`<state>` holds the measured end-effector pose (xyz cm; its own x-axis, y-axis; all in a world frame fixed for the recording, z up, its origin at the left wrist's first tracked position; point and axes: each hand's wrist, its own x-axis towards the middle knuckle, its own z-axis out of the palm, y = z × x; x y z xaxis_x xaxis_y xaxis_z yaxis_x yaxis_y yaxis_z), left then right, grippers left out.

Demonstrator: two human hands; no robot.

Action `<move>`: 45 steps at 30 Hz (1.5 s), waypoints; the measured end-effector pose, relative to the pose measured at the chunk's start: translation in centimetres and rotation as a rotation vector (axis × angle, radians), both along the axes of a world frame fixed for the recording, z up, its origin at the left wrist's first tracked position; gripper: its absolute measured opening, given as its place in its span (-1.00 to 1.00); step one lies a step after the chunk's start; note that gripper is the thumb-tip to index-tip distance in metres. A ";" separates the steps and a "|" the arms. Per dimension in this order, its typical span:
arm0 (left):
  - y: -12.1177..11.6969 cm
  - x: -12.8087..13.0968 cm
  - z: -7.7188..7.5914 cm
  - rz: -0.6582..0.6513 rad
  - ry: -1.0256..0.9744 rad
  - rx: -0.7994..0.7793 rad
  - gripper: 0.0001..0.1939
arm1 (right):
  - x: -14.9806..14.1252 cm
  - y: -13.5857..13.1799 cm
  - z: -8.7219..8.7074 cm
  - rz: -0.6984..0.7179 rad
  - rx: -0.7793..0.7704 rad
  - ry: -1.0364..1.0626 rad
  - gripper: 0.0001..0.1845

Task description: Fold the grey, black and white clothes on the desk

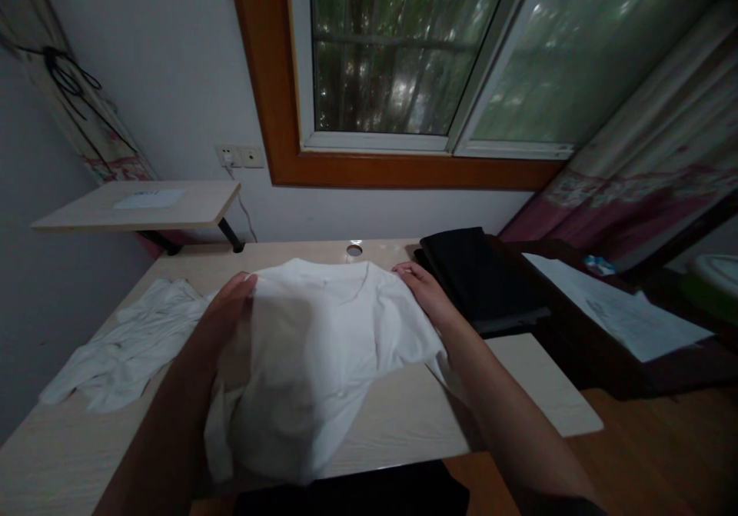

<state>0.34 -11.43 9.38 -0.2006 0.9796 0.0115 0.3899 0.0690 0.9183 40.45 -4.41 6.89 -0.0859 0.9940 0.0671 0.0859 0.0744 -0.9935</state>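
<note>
Hands, partly hidden, at white shirt

We see our two bare human hands, the left hand and the right hand, both with slender fingers that narrow toward the tips. Our bare left forearm and bare right forearm are smooth, slim at the wrists and broader toward the elbows. At the upper end of our right forearm we make out a dark, plain cloth sleeve edge. Low in the middle lies a black, matte, fabric-like shape; we cannot tell whether it is our clothing.
</note>
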 end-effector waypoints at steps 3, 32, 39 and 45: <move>0.8 -0.8 -0.9 0.015 0.017 -0.030 -0.53 | 1.1 0.3 0.7 -0.008 -0.016 -0.033 -0.50; 0.4 -3.7 -1.6 -0.407 0.316 -0.048 -0.42 | 3.0 -0.5 -0.2 0.007 0.165 -0.127 -0.60; 1.0 -5.3 -3.6 -0.251 0.303 0.019 -0.19 | 2.8 -1.0 0.3 0.130 0.075 -0.249 -0.37; -0.2 -6.5 -4.0 -0.369 0.565 -0.110 -0.22 | 4.9 -1.5 -0.9 0.210 -0.069 -0.562 -0.16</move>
<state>-6.12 -11.67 5.38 0.1548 0.9841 -0.0871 0.8234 -0.0798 0.5619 45.31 -5.91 5.99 -0.2843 0.9525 -0.1097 0.5894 0.0834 -0.8036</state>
